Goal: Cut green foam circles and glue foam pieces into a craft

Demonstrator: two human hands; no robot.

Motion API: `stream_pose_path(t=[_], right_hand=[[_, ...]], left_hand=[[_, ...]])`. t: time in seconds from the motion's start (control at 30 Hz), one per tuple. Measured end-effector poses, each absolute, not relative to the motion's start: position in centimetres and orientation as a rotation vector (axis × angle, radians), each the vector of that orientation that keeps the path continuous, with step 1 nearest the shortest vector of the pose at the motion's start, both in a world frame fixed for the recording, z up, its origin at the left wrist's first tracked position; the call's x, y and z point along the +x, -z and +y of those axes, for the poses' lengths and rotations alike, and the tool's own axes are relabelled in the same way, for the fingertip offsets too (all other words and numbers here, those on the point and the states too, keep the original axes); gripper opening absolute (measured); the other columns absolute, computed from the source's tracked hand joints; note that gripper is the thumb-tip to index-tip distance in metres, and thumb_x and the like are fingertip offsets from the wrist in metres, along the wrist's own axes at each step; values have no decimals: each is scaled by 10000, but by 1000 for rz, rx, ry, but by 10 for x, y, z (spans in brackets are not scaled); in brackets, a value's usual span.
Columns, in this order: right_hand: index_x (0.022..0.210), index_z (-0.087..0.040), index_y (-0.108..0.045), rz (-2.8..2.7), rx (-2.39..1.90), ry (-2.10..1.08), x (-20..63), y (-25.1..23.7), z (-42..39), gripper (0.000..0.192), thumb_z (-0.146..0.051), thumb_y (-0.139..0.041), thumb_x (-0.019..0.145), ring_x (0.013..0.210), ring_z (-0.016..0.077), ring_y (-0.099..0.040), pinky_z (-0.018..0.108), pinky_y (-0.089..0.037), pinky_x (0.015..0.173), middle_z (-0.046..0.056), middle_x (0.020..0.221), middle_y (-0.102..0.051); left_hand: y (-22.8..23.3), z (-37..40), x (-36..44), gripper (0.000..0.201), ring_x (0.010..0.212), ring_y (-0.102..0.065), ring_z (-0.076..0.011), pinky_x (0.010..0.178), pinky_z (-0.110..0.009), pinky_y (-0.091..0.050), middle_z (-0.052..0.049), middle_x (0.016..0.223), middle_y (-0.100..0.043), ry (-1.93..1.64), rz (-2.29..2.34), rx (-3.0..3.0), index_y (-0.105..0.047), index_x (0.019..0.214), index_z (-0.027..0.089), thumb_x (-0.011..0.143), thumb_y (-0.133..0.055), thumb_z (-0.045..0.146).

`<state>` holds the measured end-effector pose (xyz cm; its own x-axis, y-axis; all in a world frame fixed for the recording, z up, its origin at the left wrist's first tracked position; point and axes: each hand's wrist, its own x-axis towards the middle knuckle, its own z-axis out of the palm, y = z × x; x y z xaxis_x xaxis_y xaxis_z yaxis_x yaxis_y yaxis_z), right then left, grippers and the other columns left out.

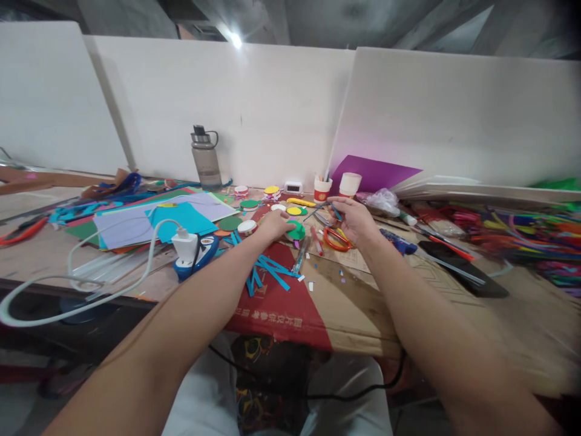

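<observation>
My left hand reaches over the middle of the table, its fingers closed at the edge of a green paper disc. My right hand is raised a little to the right, thumb and fingers pinched on a thin blue strip. Below that hand lie orange-handled scissors. A red pen rests between the two hands. Several blue paper strips lie crossed in front of my left hand. Behind it are a yellow disc and a white round piece.
On the left are coloured paper sheets and a blue power socket with a white cable. A water bottle and paper cups stand at the back. Pipe cleaners and a black flat object lie to the right.
</observation>
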<state>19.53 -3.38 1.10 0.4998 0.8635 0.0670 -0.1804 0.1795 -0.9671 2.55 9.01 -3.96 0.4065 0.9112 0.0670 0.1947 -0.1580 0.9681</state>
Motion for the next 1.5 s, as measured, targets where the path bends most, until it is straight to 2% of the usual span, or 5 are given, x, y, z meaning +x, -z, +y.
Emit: stream_pose_path(t=[0.3, 0.5, 0.77, 1.13, 1.5], right_hand=[[810, -180, -652, -767, -1057, -826, 186, -17, -39, 155, -169, -623, 659, 578, 85, -531, 203, -424, 517, -19, 702, -643], [799, -185, -703, -997, -1062, -827, 168, -11, -39, 181, -246, -685, 629, 632, 101, -569, 240, -475, 633, 3, 751, -692], [826, -183, -744, -1338, -1224, -801, 158, -1, -40, 261, -116, -608, 614, 728, 113, -619, 257, -492, 736, 1, 801, -732], [737, -186, -733, -1485, -1301, -600, 156, 1, -43, 130, -300, -694, 688, 692, 136, -590, 283, -451, 703, -2, 738, -695], [706, -194, -725, -1331, -1293, -342, 158, -2, -42, 186, -376, -705, 680, 712, 164, -568, 311, -439, 718, 27, 764, -688]], left_hand=[[11, 68, 25, 224, 771, -598, -210, 697, -270, -406, -48, 662, -634, -1130, 1078, 1986, -603, 548, 199, 587, -816, 258], [-5, 42, 32, 522, 567, -601, -156, 522, -246, -390, -101, 648, -681, -562, 685, 1284, -664, 640, 146, 760, -610, 652], [-5, 49, 32, 71, 546, -563, -70, 512, -189, -385, -8, 649, -647, -789, 617, 1118, -687, 708, 143, 724, -734, 194], [-12, 52, 26, 86, 544, -563, -79, 487, -194, -380, -41, 702, -697, -930, 618, 1042, -699, 729, 141, 793, -660, 183], [-2, 52, 32, 294, 521, -508, -49, 454, -166, -312, 9, 619, -605, -946, 532, 1237, -676, 728, 126, 600, -841, 332]])
